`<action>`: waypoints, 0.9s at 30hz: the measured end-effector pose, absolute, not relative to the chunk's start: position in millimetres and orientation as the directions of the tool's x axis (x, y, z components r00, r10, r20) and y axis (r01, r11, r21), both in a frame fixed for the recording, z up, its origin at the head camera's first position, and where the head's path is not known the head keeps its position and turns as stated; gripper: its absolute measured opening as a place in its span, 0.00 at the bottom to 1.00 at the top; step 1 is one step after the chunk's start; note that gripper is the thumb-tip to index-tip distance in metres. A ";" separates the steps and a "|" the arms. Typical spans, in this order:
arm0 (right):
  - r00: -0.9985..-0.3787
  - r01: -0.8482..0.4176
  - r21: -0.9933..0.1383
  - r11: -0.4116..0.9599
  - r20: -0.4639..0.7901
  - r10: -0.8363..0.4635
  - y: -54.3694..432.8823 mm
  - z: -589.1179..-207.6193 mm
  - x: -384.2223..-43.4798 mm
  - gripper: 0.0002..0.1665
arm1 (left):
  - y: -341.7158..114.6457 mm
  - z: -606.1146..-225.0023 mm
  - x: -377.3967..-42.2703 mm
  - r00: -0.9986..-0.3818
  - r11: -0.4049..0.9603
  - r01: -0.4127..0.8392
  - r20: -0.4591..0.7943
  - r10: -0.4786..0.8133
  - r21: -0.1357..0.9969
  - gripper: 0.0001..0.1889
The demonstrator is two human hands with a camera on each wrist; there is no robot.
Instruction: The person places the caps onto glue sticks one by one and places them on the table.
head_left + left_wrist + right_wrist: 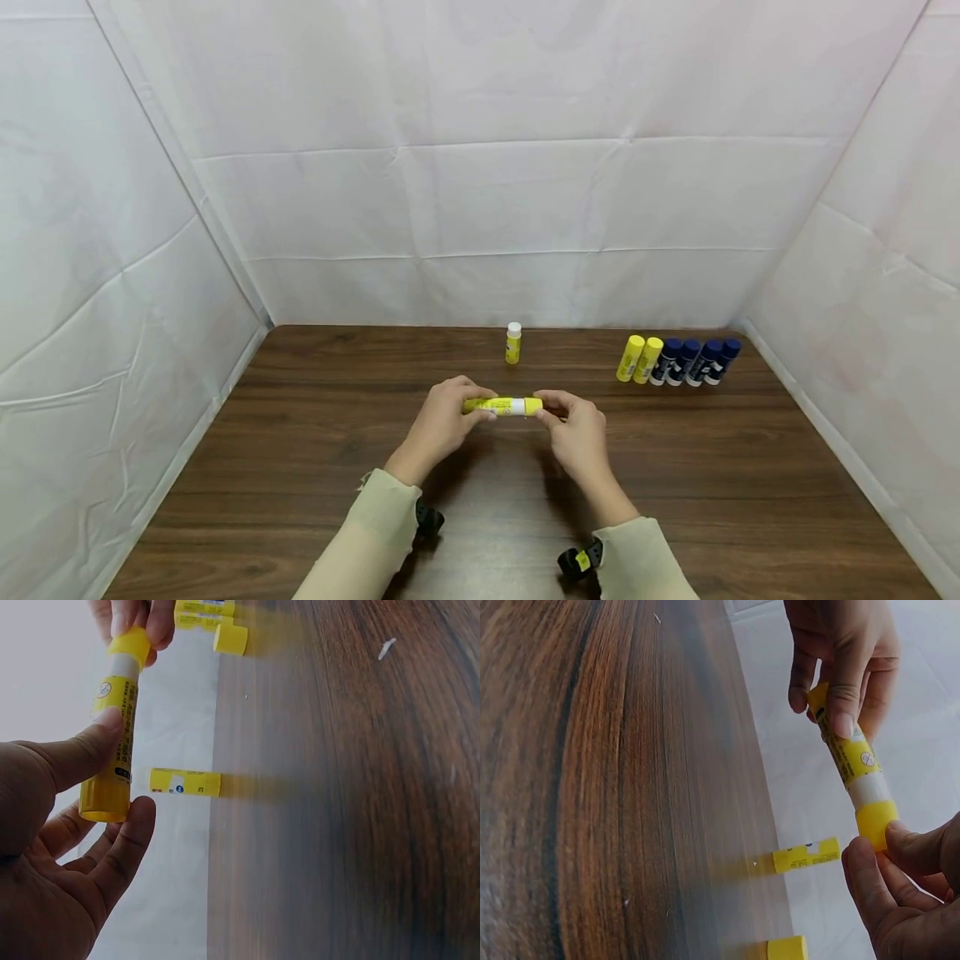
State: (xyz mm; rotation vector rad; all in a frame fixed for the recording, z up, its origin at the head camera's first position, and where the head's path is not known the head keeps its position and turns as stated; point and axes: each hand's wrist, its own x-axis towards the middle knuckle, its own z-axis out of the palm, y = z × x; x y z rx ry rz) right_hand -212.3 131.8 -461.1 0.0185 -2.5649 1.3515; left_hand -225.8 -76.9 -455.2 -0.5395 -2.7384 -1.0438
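Observation:
Held level over the table is a yellow glue stick (pixel 501 406) with a white band near its right end. My left hand (pixel 442 419) grips its body between thumb and fingers. On the yellow cap (pixel 875 823) at the other end, my right hand (pixel 582 432) pinches with thumb and fingertips. White collar shows between body and cap. Behind the hands, a second yellow glue stick (pixel 513 346) stands upright with a white top and no yellow cap on it. A loose yellow cap (pixel 231 640) sits on the table beyond my right hand, hidden in the head view.
At the back right, two yellow glue sticks (pixel 640 360) and several dark blue ones (pixel 695 362) stand in a row. Small white scraps (pixel 387 649) lie on the brown wooden table (pixel 300 467). White cloth walls (pixel 480 200) enclose the back and both sides.

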 end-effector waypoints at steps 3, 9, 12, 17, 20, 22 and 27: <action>-0.969 -0.126 -0.813 0.568 0.223 0.103 131.5 -461.3 -212.5 0.13 | -76.0 -455.8 -225.9 -0.921 0.689 0.390 0.276 0.276 0.611 0.15; -0.970 -0.127 -0.816 0.564 0.222 0.103 130.6 -462.1 -211.8 0.13 | -74.7 -455.3 -225.3 -0.923 0.687 0.386 0.266 0.279 0.616 0.15; -0.970 -0.124 -0.815 0.565 0.221 0.105 129.3 -461.6 -211.6 0.12 | -74.1 -455.6 -225.9 -0.923 0.684 0.384 0.264 0.279 0.621 0.15; -0.971 -0.119 -0.817 0.564 0.215 0.106 127.3 -459.8 -210.9 0.11 | -73.6 -455.9 -227.0 -0.922 0.695 0.387 0.269 0.278 0.607 0.15; -0.971 -0.122 -0.817 0.564 0.215 0.101 126.4 -459.0 -210.6 0.11 | -73.3 -455.8 -227.3 -0.923 0.701 0.383 0.269 0.274 0.601 0.15; -0.972 -0.124 -0.818 0.561 0.215 0.100 126.0 -458.8 -210.6 0.11 | -73.2 -455.9 -227.4 -0.923 0.705 0.383 0.271 0.272 0.597 0.16; -0.970 -0.133 -0.821 0.556 0.223 0.097 124.9 -459.4 -211.8 0.12 | -73.6 -454.9 -227.3 -0.930 0.711 0.364 0.278 0.242 0.601 0.15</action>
